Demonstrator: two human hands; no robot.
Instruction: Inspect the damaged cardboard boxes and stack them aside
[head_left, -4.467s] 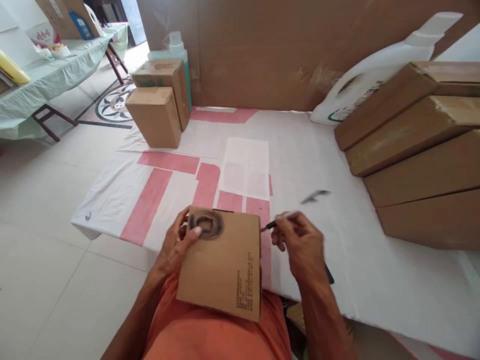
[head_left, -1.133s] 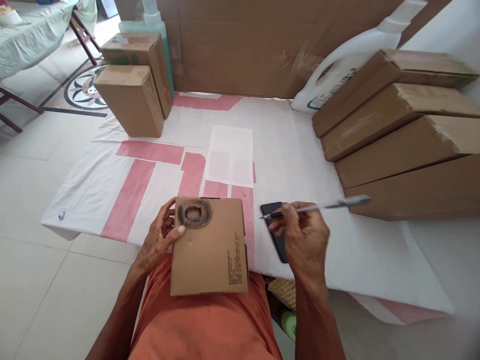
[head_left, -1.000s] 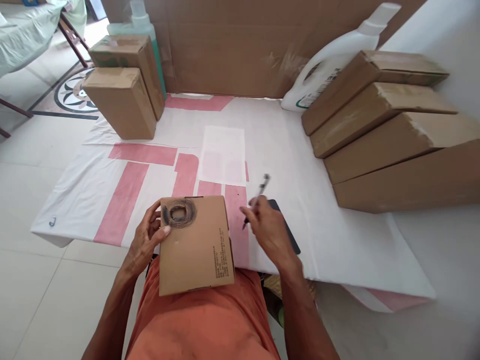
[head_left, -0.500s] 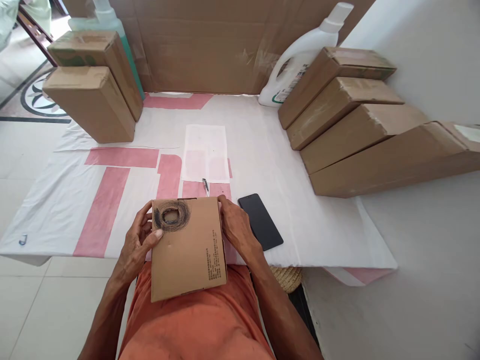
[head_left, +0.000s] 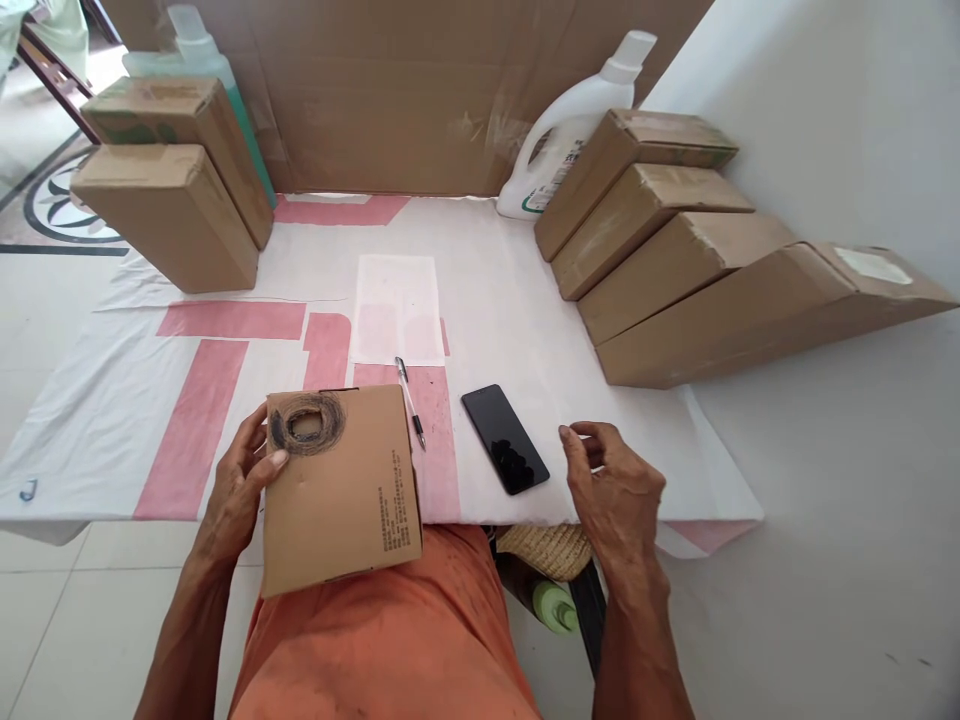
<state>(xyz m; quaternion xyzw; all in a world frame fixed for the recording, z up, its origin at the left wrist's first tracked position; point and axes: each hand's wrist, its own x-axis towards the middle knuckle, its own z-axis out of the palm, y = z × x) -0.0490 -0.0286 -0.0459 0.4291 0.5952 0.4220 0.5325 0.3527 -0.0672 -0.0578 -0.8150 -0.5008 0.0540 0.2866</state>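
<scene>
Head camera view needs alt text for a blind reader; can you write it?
A person's left hand holds a brown cardboard box with a scribbled black ring on their lap. The right hand hovers empty beside a black phone and silver pen on a white-and-pink sheet.

White wall (head_left: 825,120), pale tiled floor (head_left: 45,620), daylight.

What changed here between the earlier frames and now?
The right hand let go of the pen, which now lies on the sheet beside the box, and moved right past the phone, empty. The left hand still holds the cardboard box on the lap.
</scene>
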